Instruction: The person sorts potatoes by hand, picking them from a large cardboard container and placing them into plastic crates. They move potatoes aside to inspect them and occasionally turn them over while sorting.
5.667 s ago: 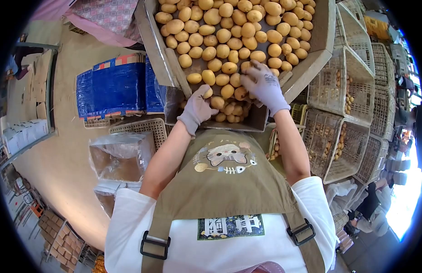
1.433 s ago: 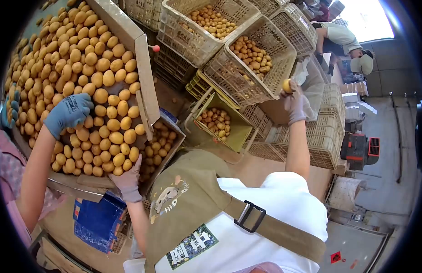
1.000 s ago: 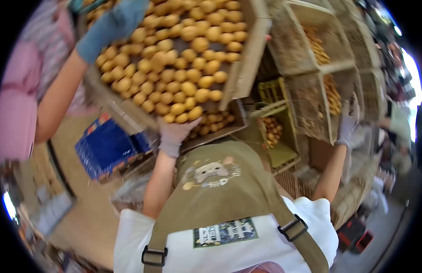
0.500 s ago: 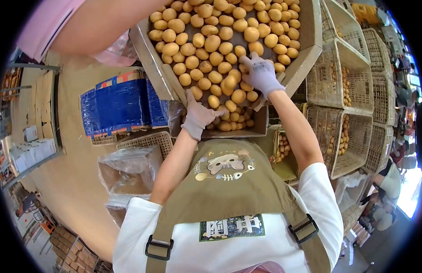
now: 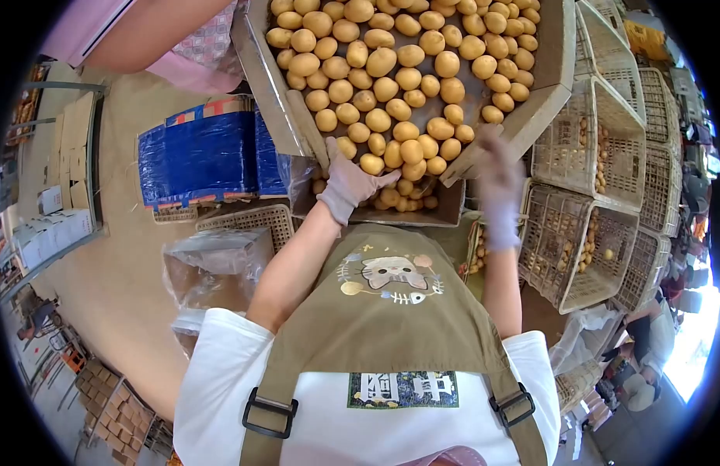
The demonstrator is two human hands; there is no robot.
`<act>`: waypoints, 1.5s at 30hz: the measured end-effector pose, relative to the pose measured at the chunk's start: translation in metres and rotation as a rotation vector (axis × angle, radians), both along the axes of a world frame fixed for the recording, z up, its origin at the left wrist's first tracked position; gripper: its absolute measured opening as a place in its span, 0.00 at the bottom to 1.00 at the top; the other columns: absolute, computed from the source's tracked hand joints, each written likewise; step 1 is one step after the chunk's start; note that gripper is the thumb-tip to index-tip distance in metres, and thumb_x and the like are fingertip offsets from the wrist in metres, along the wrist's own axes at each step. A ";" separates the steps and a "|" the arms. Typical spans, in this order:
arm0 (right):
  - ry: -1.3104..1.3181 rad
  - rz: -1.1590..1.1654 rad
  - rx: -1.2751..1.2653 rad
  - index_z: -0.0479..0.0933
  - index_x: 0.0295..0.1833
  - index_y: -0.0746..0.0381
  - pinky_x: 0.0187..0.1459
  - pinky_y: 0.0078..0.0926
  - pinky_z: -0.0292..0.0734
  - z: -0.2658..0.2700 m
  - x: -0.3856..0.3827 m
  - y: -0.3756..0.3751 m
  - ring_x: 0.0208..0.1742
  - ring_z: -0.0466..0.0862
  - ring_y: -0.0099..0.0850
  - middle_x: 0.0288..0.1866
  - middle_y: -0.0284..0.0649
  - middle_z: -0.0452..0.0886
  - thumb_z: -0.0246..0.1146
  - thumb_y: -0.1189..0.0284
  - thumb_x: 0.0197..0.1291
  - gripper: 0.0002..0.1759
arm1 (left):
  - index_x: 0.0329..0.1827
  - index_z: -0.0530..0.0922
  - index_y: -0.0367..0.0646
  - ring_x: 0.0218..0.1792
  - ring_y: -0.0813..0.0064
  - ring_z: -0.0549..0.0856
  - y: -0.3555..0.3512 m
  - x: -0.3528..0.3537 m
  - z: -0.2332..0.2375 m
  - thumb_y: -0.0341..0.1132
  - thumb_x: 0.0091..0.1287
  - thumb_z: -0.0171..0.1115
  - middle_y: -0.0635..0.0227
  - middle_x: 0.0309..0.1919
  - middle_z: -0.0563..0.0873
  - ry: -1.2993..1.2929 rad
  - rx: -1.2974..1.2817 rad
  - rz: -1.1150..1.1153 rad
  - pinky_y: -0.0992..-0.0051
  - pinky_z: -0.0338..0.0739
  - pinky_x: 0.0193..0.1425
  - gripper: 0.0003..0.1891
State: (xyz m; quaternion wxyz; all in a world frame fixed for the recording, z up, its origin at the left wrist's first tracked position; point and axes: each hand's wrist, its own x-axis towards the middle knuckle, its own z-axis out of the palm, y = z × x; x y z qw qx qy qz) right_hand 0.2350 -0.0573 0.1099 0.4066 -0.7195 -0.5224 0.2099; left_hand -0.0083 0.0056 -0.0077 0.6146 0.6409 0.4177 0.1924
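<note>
A sloping cardboard-edged tray (image 5: 523, 116) holds many round, yellow-brown, potato-like pieces (image 5: 383, 89). At its narrow lower mouth is my left hand (image 5: 350, 185) in a pale glove, fingers spread, one along the left edge and another reaching across the opening. Beneath the mouth, a cardboard box (image 5: 422, 219) contains more of the same pieces, partly hidden by that hand. My right hand (image 5: 500, 175), gloved too, is to the right of the mouth, near the tray's right wall; motion smears its fingers.
Plastic crates (image 5: 581, 147) with some of these pieces stand in rows on the right. To the left are a blue-wrapped stack (image 5: 200, 159) and a plastic-lined box (image 5: 216, 268). Another person's arm (image 5: 154, 35) crosses the upper left, beside the tray.
My right hand has left the pieces in the tray and swung right and down past its edge. My left hand stays at the mouth. A lone piece now shows in a right-hand crate.
</note>
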 end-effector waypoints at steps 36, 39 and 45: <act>-0.612 0.584 0.137 0.84 0.42 0.56 0.77 0.62 0.49 -0.039 -0.097 0.083 0.70 0.70 0.44 0.63 0.38 0.77 0.76 0.58 0.41 0.21 | 0.84 0.53 0.53 0.80 0.49 0.61 0.000 0.003 0.018 0.83 0.64 0.31 0.59 0.81 0.61 -0.894 -1.267 0.634 0.39 0.57 0.79 0.54; -0.743 0.207 0.314 0.85 0.44 0.54 0.68 0.52 0.67 0.016 -0.001 0.052 0.63 0.77 0.47 0.61 0.42 0.79 0.79 0.61 0.40 0.23 | 0.84 0.53 0.53 0.81 0.47 0.59 0.001 0.003 0.021 0.78 0.68 0.35 0.59 0.81 0.60 -0.962 -1.206 0.618 0.29 0.58 0.75 0.49; -0.537 -0.135 0.190 0.77 0.61 0.67 0.67 0.48 0.74 0.040 0.042 0.023 0.66 0.77 0.49 0.66 0.52 0.77 0.68 0.73 0.55 0.27 | 0.83 0.54 0.54 0.80 0.48 0.60 -0.001 0.006 0.021 0.71 0.72 0.40 0.61 0.81 0.60 -1.004 -1.175 0.607 0.26 0.58 0.73 0.43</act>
